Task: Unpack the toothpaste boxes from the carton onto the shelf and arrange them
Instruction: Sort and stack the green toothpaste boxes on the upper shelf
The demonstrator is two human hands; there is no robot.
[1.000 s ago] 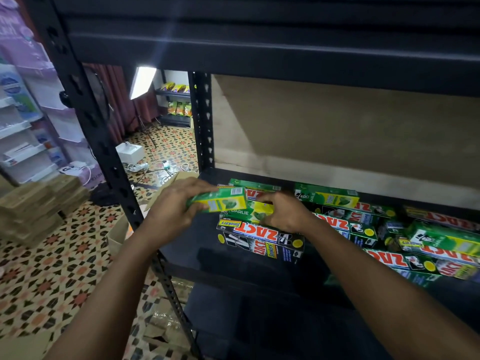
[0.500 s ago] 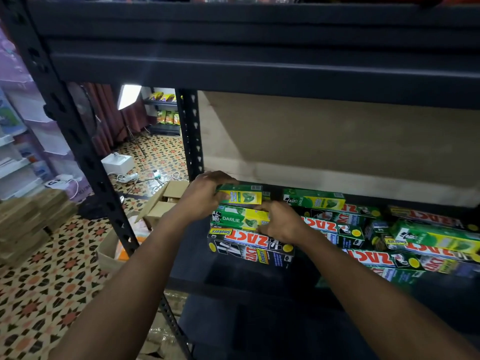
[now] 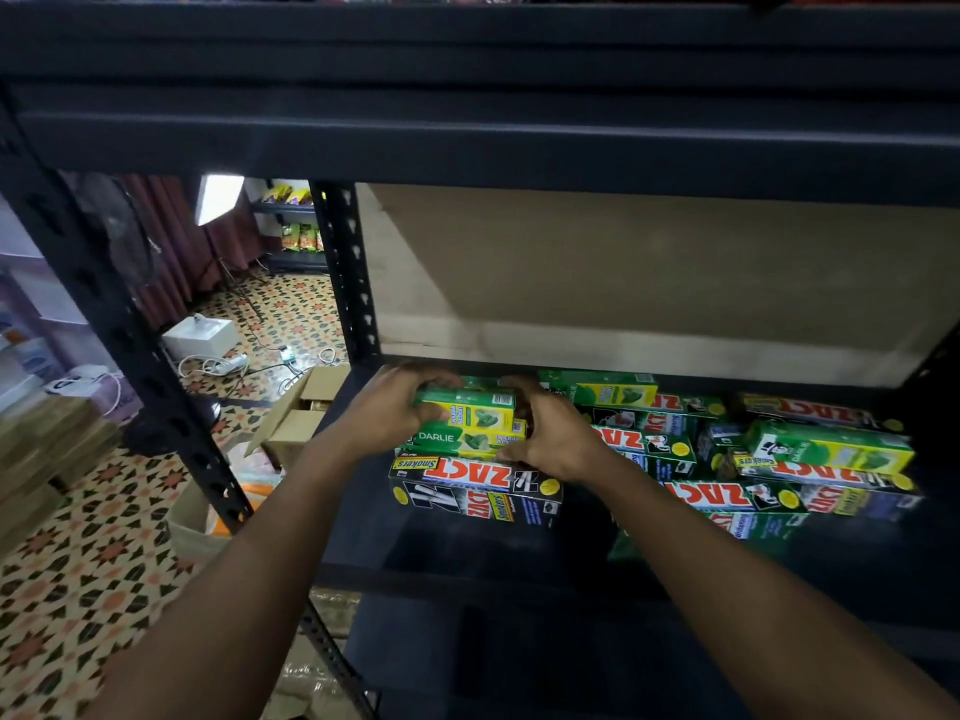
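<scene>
Patterned tiles (image 3: 78,589) cover the floor beside a dark metal shelf (image 3: 467,558). At the shelf's left end lies a black ZACT box (image 3: 467,485), with a Darlie box (image 3: 457,440) stacked on it and a green toothpaste box (image 3: 470,410) topmost. Both hands grasp that top box: the left hand (image 3: 387,413) wraps its left end, the right hand (image 3: 558,441) curls round its right end. More toothpaste boxes (image 3: 779,459) lie heaped right of the ZACT box. An open carton (image 3: 306,407) stands on the floor left of it.
</scene>
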